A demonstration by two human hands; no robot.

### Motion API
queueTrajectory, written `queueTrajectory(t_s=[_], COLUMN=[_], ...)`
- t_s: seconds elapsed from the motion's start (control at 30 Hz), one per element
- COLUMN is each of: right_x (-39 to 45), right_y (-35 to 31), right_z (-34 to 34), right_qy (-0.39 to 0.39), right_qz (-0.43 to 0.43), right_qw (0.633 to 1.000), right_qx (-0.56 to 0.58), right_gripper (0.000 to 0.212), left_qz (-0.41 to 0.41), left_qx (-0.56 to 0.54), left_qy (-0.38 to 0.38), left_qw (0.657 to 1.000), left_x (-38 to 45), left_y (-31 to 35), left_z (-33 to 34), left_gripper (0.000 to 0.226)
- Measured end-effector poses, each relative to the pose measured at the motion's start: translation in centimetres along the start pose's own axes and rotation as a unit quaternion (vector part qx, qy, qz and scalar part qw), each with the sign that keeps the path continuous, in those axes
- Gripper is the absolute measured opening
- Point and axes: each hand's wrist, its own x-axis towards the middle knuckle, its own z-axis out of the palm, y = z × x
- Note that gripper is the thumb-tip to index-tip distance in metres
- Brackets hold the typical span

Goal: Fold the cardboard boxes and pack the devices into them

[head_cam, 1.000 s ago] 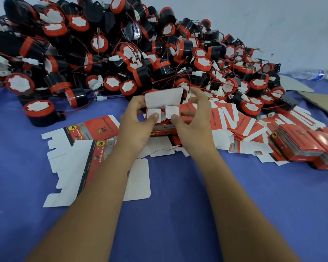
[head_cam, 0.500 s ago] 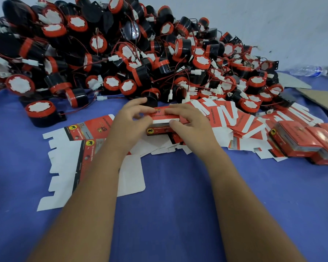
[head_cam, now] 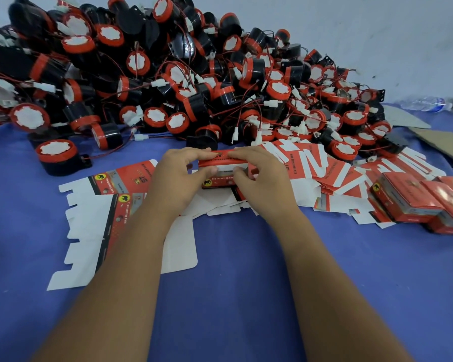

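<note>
A small red cardboard box (head_cam: 221, 163) sits at the table's middle, held from both sides. My left hand (head_cam: 179, 178) grips its left end, fingers over the top and thumb on the front. My right hand (head_cam: 263, 182) grips its right end the same way. Behind them rises a big heap of black and red round devices (head_cam: 183, 82) with thin red wires. Flat unfolded red and white box blanks (head_cam: 94, 218) lie to the left, under my left forearm, and more blanks (head_cam: 332, 176) lie to the right. What the held box contains is hidden.
Several closed red boxes (head_cam: 413, 202) stand at the right edge. One device (head_cam: 56, 156) lies apart at the left. A plastic water bottle (head_cam: 429, 103) and brown cardboard sheets (head_cam: 445, 145) lie at the far right. Blue cloth (head_cam: 233, 270) covers the table.
The white flaps that stood up on the box a second ago are folded down. Both hands have lowered onto the box and now press it closed from its two ends.
</note>
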Motion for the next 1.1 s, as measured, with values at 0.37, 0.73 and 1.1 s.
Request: queueTrajectory(t_s=[0.37, 0.73, 1.1], right_x=[-0.1, 0.0, -0.5], right_y=[-0.4, 0.3, 0.2], right_z=[-0.2, -0.3, 0.0], right_qy=[0.015, 0.005, 0.01], right_qz=[0.056, 0.108, 0.079], right_qw=[0.995, 0.976, 0.995], right_qx=[0.086, 0.189, 0.056], right_gripper=[0.025, 0.024, 0.024], left_qz=[0.015, 0.018, 0.131], left_qx=[-0.087, -0.033, 0.195], left_qy=[0.01, -0.004, 0.074], left_qw=[0.996, 0.999, 0.969], left_x=[0.0, -0.5, -0.9], left_y=[0.3, 0.3, 1.5], left_z=[-0.1, -0.1, 0.4], left_gripper=[0.028, 0.021, 0.019])
